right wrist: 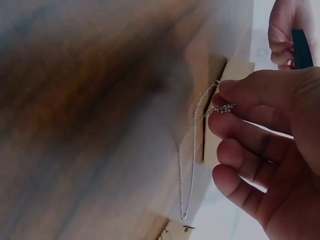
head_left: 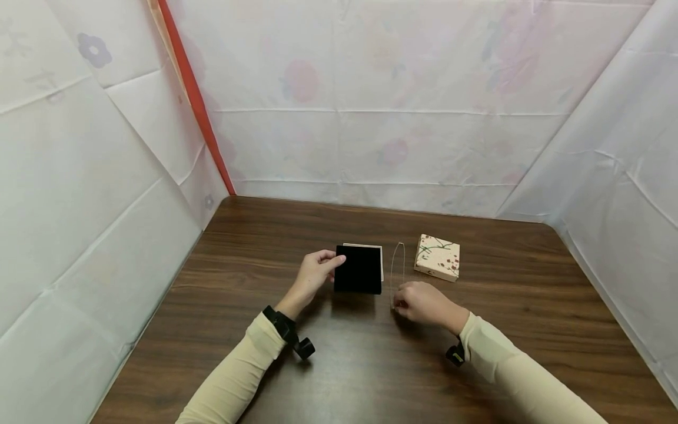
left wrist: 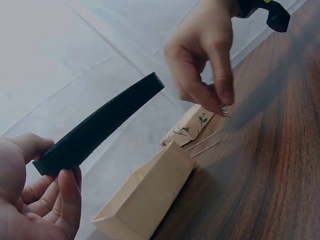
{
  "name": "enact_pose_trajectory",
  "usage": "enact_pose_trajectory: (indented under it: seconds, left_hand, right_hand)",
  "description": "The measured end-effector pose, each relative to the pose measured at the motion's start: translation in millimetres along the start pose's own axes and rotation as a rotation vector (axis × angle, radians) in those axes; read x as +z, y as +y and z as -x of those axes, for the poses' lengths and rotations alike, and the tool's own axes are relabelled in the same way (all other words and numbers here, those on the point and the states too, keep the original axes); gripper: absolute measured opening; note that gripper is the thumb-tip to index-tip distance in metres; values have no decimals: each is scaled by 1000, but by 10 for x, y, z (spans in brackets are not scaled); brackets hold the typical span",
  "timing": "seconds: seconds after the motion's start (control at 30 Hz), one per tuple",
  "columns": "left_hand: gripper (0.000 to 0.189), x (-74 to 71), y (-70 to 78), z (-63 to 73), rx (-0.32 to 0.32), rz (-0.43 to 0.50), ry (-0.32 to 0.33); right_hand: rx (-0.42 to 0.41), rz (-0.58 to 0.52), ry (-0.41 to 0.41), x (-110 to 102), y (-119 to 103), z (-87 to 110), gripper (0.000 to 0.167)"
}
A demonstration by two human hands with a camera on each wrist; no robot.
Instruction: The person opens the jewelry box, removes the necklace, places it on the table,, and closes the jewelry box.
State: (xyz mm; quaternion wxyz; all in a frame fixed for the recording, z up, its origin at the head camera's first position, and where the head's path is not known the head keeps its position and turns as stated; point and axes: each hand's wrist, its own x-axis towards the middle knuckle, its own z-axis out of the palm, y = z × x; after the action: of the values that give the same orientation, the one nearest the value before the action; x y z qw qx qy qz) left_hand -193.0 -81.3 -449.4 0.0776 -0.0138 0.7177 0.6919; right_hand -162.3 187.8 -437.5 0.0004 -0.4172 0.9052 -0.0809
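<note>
Left hand (head_left: 312, 274) grips the black pad (head_left: 358, 271), right hand (head_left: 424, 303) pinches the chain (right wrist: 194, 145); swung low, that loose loop could snag the box (left wrist: 150, 195) near the left!

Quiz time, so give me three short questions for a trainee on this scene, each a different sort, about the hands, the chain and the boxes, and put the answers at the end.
1. Multiple choice: what does the right hand pinch?
A) the black pad
B) the chain
C) the open box

2. True or false: the black pad lies inside the open box.

3. Fill in: in the head view, the box piece to the right of the chain is patterned with branches and red ____.

Key:
1. B.
2. False; the left hand holds the black pad in the air, apart from the open box.
3. Flowers.
</note>
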Motion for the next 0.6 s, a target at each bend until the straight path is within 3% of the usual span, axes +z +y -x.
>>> enact_pose_trajectory:
  seconds: [0.6]
  left_hand:
    - [24, -5, -10, -7, -3, 0, 17]
  right_hand:
    - [-39, -32, -107, 85, -85, 74, 12]
